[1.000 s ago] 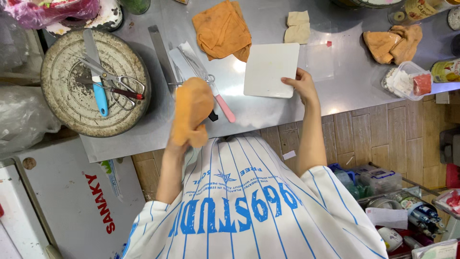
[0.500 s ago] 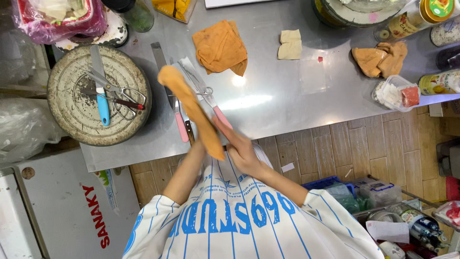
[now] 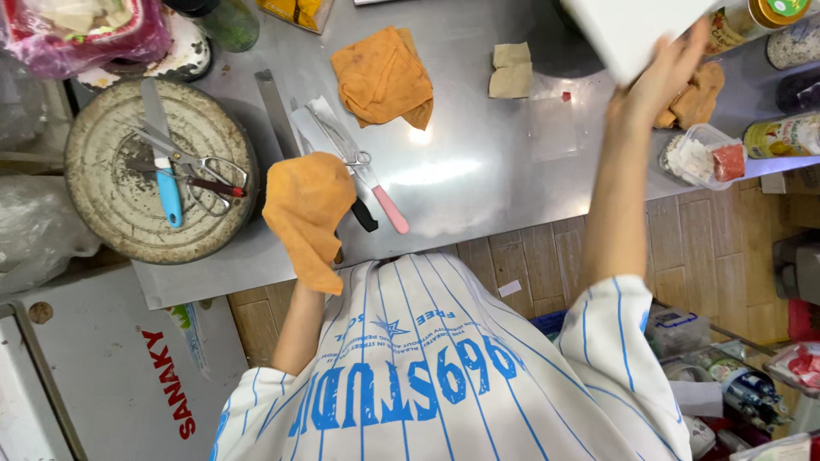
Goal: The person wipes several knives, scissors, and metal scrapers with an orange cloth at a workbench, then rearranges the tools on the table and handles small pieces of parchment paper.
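Here, on the steel table (image 3: 478, 171), a second orange cloth (image 3: 384, 77) lies at the top middle, with 2 small tan pieces (image 3: 511, 70) just beside it. Knives (image 3: 342, 149) lie in the middle, partly under the held rag. At the left, a round worn block (image 3: 111, 213) holds a blue-handled knife (image 3: 166, 183) and scissors (image 3: 201, 171). At the right, a clear tub (image 3: 696, 154) holds white and red bits. The left hand (image 3: 307, 213) is hidden under an orange rag (image 3: 309, 213), gripping it. The right hand (image 3: 666, 72), upper right, clamps a white board (image 3: 632, 30).
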